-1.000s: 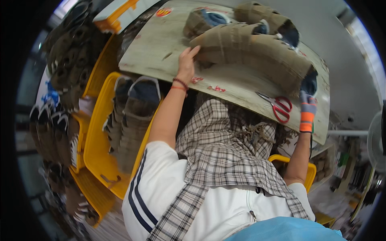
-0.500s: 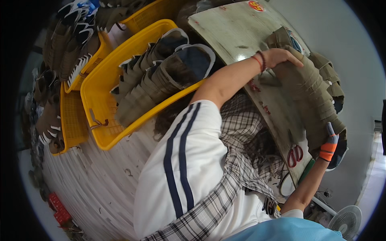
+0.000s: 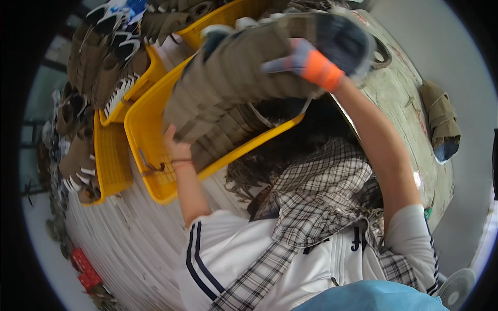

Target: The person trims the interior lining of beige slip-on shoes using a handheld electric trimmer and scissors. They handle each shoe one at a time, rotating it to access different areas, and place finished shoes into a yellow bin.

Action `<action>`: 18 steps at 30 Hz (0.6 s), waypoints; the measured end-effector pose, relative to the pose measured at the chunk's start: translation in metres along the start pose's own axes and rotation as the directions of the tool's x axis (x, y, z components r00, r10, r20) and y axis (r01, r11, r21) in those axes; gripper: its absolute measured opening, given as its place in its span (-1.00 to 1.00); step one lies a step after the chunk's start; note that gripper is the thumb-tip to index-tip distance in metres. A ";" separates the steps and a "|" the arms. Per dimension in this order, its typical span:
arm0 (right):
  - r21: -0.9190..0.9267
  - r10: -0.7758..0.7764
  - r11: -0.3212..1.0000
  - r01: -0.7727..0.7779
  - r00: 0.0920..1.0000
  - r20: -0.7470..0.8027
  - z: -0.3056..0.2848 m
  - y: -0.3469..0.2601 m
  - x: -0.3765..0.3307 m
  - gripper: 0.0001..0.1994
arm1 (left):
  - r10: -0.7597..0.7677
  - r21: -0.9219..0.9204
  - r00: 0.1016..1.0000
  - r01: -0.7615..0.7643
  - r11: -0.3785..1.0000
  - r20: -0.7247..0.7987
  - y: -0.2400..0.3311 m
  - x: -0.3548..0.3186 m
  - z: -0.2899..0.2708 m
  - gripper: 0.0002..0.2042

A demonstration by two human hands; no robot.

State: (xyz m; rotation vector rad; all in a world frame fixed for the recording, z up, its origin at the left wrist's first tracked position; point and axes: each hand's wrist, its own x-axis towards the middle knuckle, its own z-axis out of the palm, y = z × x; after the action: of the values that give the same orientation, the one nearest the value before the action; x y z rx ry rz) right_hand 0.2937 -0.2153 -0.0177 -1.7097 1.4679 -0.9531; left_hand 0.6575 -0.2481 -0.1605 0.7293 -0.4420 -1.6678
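Note:
Between my two hands a long row of nested brown shoe uppers is carried over a yellow plastic basket, blurred by motion. Its right end shows a dark blue lining. My left hand, bare with a bracelet at the wrist, grips the row's lower left end; its fingers are partly hidden. Wearing a grey and orange glove, my right hand clasps the row near its right end. Beneath it, more nested uppers lie in the basket, partly covered by the carried row.
A worn work table stands on the right, with a shorter stack of brown uppers at its far side. More yellow baskets filled with uppers are at the left. A white fan stands at lower right.
Both hands have lifted the long row of shoe uppers off the table and swung it left over the yellow basket. The shorter stack stays on the table.

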 end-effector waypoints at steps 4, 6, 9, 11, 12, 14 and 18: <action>-0.083 0.029 0.996 -0.022 0.997 0.075 0.054 0.003 0.067 -0.50 | 0.085 0.004 0.989 -0.085 0.996 -0.123 0.014 0.017 -0.063 -0.45; 0.354 0.085 0.924 -0.144 0.980 0.177 0.082 0.030 0.076 -0.39 | 0.035 -0.063 0.989 -0.044 0.997 -0.142 0.008 0.033 -0.113 -0.46; 0.161 0.280 0.946 -0.282 0.959 0.035 0.120 0.142 0.078 -0.21 | 0.043 0.243 0.985 -0.002 0.970 -0.165 -0.029 0.070 -0.117 -0.41; 0.527 0.208 0.820 -0.223 0.974 0.090 0.134 0.186 0.039 -0.33 | -0.099 0.296 0.963 0.174 0.939 -0.252 -0.029 0.079 -0.092 -0.40; 0.428 0.262 0.854 -0.296 0.955 0.138 0.132 0.165 0.023 -0.42 | -0.152 0.312 0.935 0.255 0.915 -0.319 -0.021 0.072 -0.083 -0.39; -0.026 0.339 0.940 -0.340 0.923 0.183 0.106 0.144 0.005 -0.52 | -0.225 0.273 0.924 0.313 0.910 -0.309 -0.009 0.055 -0.058 -0.35; -0.573 -0.070 0.818 -0.047 0.981 -0.180 0.053 0.081 -0.074 -0.65 | 0.056 0.502 0.865 0.236 0.832 -0.499 -0.019 0.058 -0.069 -0.37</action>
State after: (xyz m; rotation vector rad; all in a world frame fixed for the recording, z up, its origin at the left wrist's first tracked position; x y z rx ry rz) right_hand 0.2924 -0.1510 -0.1213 -2.0895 2.0316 -0.7328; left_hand 0.6845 -0.2933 -0.2357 1.5947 -0.5224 -1.3619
